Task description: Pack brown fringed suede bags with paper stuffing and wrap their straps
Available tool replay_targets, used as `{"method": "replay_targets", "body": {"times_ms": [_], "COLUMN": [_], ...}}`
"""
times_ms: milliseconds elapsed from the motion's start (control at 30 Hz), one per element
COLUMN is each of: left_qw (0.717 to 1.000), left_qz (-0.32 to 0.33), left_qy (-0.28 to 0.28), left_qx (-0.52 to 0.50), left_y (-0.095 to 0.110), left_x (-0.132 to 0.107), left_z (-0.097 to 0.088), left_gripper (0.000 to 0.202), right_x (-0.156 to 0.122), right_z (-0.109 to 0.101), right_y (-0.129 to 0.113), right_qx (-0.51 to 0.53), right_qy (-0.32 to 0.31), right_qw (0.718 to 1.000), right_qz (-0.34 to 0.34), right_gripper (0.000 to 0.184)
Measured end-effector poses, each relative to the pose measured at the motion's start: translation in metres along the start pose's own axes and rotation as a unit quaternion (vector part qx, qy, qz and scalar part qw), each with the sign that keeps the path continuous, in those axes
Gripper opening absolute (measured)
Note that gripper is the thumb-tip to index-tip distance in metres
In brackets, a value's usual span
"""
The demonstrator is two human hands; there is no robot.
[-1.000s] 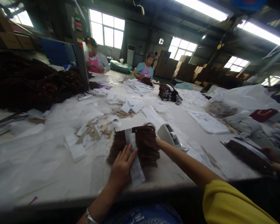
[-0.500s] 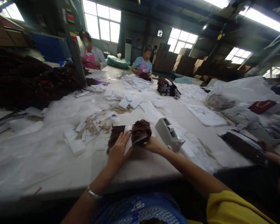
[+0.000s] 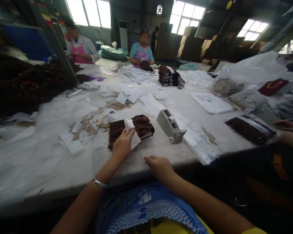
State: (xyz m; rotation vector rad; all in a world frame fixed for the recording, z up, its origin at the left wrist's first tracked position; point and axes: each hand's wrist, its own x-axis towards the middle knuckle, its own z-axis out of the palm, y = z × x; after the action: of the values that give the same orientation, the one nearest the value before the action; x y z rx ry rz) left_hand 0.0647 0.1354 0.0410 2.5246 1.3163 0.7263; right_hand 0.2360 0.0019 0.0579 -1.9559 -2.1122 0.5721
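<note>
A dark brown bundle of cord-like strands lies on the table in front of me, with a white paper band around its middle. My left hand holds it down, fingers close together over the band; its thumb is mostly hidden. Below my fingertips a loose end of the band sticks out. Nearer the table edge, my right hand is closed, thumb and forefinger pinched at a faint, clear strip I cannot make out. A grey tape dispenser stands right of the bundle.
White and tan paper strips and plastic sheets cover the left side. Stacked brown bundles stand farther back. A neighbour's hand is by another banded bundle. Two people in pink aprons work across the table.
My right hand has left the bundle and moved down toward the table edge. The bundle now lies flatter, with its band's loose end showing. The view has shifted.
</note>
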Motion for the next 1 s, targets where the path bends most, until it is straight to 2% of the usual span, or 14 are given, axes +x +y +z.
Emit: {"method": "replay_targets", "body": {"times_ms": [100,300,400,533,633,733,867,933,1000], "left_qw": [1.0,0.997,0.992,0.984,0.985,0.988,0.986,0.985,0.985], "left_qz": [-0.005,0.0,0.045,0.113,0.13,0.139,0.165,0.169,0.162], "left_qy": [-0.023,-0.06,-0.045,-0.019,-0.008,0.002,-0.028,-0.036,-0.021], "left_qx": [0.0,0.054,0.109,0.137,0.114,0.072,-0.005,-0.03,-0.048], "left_y": [0.0,0.013,0.02,0.02,0.016,0.014,0.014,0.012,0.01], "left_x": [0.009,0.026,0.019,-0.007,-0.027,-0.041,-0.051,-0.054,-0.058], "left_z": [-0.006,-0.014,-0.004,0.021,0.031,0.031,0.022,0.018,0.016], "left_gripper": [0.053,0.048,0.048,0.056,0.066,0.071,0.067,0.059,0.052], "right_x": [-0.024,-0.042,-0.039,-0.032,-0.031,-0.032,-0.033,-0.032,-0.032], "right_z": [-0.006,-0.013,0.001,0.03,0.043,0.044,0.027,0.015,0.005], "right_y": [-0.005,-0.016,-0.008,0.016,0.031,0.037,0.034,0.031,0.03], "right_qx": [-0.113,-0.136,-0.119,-0.085,-0.057,-0.011,0.058,0.09,0.139], "right_qy": [0.038,0.046,0.049,0.066,0.074,0.078,0.119,0.132,0.128], "right_qw": [0.991,0.969,0.948,0.918,0.902,0.886,0.862,0.861,0.868], "right_qz": [-0.067,-0.204,-0.291,-0.382,-0.422,-0.458,-0.49,-0.483,-0.459], "right_gripper": [0.027,0.01,0.008,0.009,0.013,0.013,0.017,0.02,0.023]}}
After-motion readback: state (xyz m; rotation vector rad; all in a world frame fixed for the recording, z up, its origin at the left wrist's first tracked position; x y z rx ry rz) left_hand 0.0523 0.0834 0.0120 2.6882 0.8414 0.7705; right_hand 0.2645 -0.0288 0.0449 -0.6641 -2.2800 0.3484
